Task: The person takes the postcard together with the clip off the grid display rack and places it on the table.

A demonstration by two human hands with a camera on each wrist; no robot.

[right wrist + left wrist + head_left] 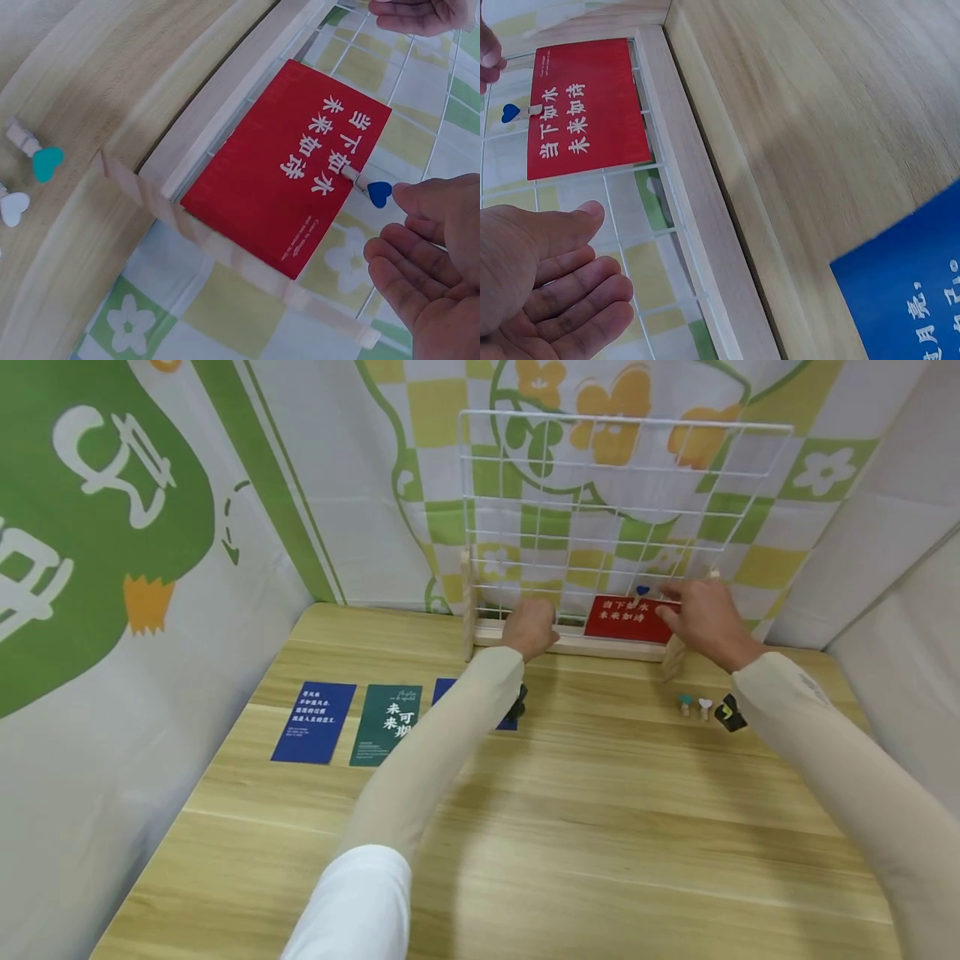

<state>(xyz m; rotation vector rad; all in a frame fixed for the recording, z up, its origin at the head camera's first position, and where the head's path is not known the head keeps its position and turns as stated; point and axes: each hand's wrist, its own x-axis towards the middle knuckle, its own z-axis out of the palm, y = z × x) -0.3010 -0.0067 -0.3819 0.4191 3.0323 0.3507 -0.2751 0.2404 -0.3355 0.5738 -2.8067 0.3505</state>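
Note:
A red card [628,619] with white lettering hangs low on the white wire grid [606,202], held at its upper edge by a small wooden clothespin with a blue heart [379,194]. My right hand [707,617] is just beside that clothespin. Its thumb tip is very near the heart, and the fingers are loosely bent with nothing between them. To the left of the card, my left hand [529,627] is at the lower part of the grid. In the left wrist view its relaxed fingers [577,289] hold nothing.
A wooden stand [570,643] supports the grid. On the table lie a blue card [313,722], a green card [378,727] and another blue card [915,292], partly hidden by the left arm. Clothespins with teal [48,163] and white [14,208] hearts lie at right.

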